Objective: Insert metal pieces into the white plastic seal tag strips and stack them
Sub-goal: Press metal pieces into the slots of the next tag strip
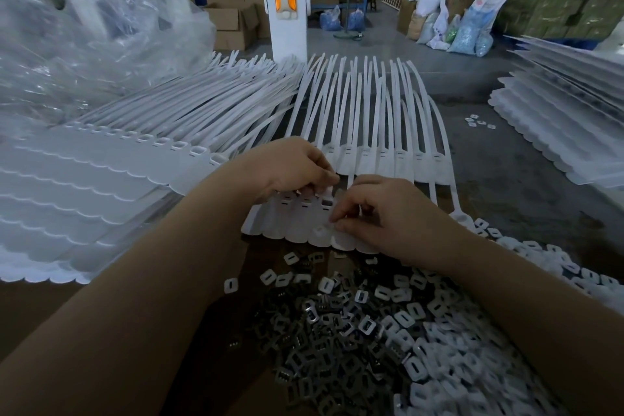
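**Both hands at the near row of seal tags**

At the far left, crumpled clear plastic sheeting (84, 44) lies above a broad stack of white strips (101, 186), its scalloped edges stepping down toward the near edge of the tabletop (506, 179); the long tails of that stack fan up and to the right.

In the middle lies the seal tag strip (304, 219) being worked, a joined row of flat white tags with small slots near their tops, its rounded lower edge just above the loose parts; a second row of tags (388, 159) lies just behind it, tails running away from the person.

The left hand (293, 169) rests over the upper left of the near strip, its fingers (324, 176) curled down and pinched together at the tag tops; something small and dark shows under them, but what it is cannot be told.

The right hand (381, 213) sits just right of it, fingertips (337, 216) pressed together on a tag beside an open slot; whether they pinch a metal piece cannot be told.

Below both hands spreads a heap of dark metal pieces (320, 348), mixed toward the right with white plastic caps (456, 331).

At the far right another stack of white strips (557, 118) lies well apart from the hands.
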`<act>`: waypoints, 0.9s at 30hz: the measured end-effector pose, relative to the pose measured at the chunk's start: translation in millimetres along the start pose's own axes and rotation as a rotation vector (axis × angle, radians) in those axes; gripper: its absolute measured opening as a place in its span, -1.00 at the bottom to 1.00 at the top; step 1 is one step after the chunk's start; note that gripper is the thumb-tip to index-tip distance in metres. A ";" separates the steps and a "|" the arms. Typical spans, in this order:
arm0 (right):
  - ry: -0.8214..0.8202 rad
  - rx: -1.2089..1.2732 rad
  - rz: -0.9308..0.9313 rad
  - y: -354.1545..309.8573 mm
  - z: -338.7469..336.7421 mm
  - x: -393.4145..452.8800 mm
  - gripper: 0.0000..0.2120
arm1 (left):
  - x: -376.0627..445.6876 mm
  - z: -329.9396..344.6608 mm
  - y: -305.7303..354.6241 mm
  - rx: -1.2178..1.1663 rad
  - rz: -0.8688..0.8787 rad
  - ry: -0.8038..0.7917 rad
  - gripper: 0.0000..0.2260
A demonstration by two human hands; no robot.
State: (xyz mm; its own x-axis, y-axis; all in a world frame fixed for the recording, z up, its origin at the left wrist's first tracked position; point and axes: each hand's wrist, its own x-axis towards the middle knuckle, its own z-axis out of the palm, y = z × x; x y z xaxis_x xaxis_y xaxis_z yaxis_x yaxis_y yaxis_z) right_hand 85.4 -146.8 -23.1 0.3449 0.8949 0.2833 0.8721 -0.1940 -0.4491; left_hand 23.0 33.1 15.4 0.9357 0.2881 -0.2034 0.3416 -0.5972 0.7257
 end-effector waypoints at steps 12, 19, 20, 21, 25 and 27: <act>-0.023 -0.065 -0.067 -0.5 -4.7 2.5 -0.92 | -3.7 -3.2 3.9 -0.057 -0.013 0.002 -0.96; 0.046 0.066 -0.007 3.7 -3.7 -1.7 -0.88 | -3.8 -3.6 2.7 -0.078 -0.023 -0.006 -0.94; 0.064 0.093 0.010 4.4 -4.2 -2.2 -0.86 | -3.3 -3.7 2.3 -0.081 -0.026 -0.005 -0.94; 0.080 0.109 0.020 4.8 -4.7 -2.1 -0.85 | -2.9 -3.6 2.0 -0.083 -0.027 -0.004 -0.94; 0.087 0.133 -0.013 4.1 -6.2 -1.9 -0.89 | -1.8 -3.6 0.8 -0.083 -0.031 -0.003 -0.93; 0.038 0.061 -0.062 3.0 -4.5 -0.9 -0.83 | -1.8 -3.5 0.4 -0.083 -0.031 -0.004 -0.94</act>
State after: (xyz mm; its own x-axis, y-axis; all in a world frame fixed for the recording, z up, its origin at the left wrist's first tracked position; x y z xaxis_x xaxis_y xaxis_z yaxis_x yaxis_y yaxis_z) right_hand 89.3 -149.9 -20.8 0.3049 0.8883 0.3436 0.8700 -0.1131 -0.4799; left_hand 21.1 35.0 18.4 0.9251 0.3029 -0.2291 0.3624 -0.5241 0.7707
